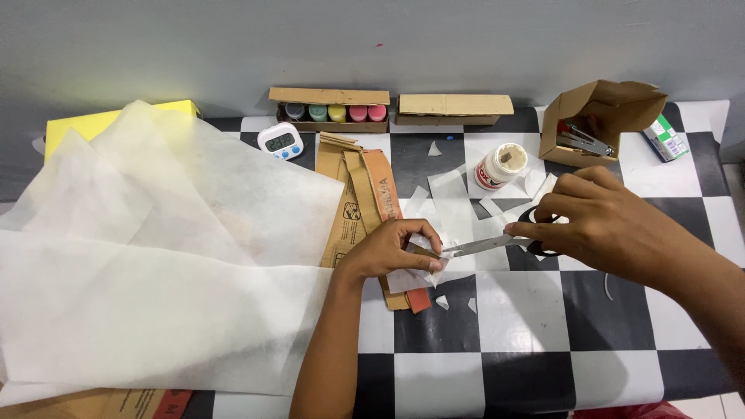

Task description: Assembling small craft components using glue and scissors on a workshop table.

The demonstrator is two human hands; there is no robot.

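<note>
My right hand [601, 221] grips a pair of scissors [497, 244] with black handles, blades pointing left. The blade tips reach a small piece of white paper over brown cardboard [419, 273] that my left hand [396, 250] pinches and holds on the checkered table [528, 326]. Small white paper scraps [442, 301] lie just below the hands. Long brown cardboard strips [361, 190] lie behind my left hand.
Large sheets of white tissue paper [155, 264] cover the left half of the table. At the back stand a box of paint pots [334, 111], a shut cardboard box [454, 109], a small timer [280, 141], a white glue jar [500, 165] and an open carton with a stapler [594, 124].
</note>
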